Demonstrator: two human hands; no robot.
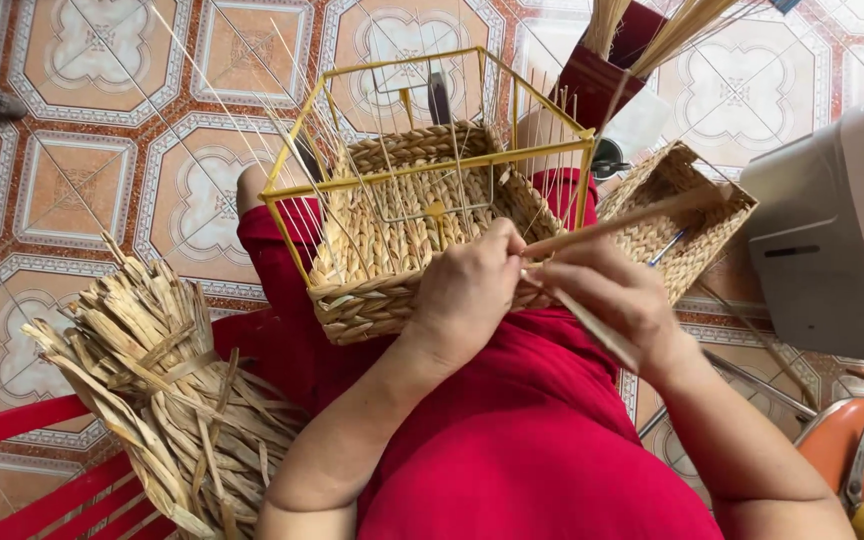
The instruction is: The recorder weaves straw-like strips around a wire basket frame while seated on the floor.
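The half-woven basket (392, 260) on its yellow wire frame (422, 150) rested on the person's lap. The left hand (467, 290) gripped the basket's near rim. The right hand (617, 295) pinched a fibre strand (632, 215) just beside it.

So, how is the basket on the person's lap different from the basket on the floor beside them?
The lap basket has a yellow wire frame and loose upright stalks above its woven part; the floor basket has neither. Both hands, left and right, are at the lap basket; the floor basket lies untouched. Both are rectangular and woven from tan fibre.
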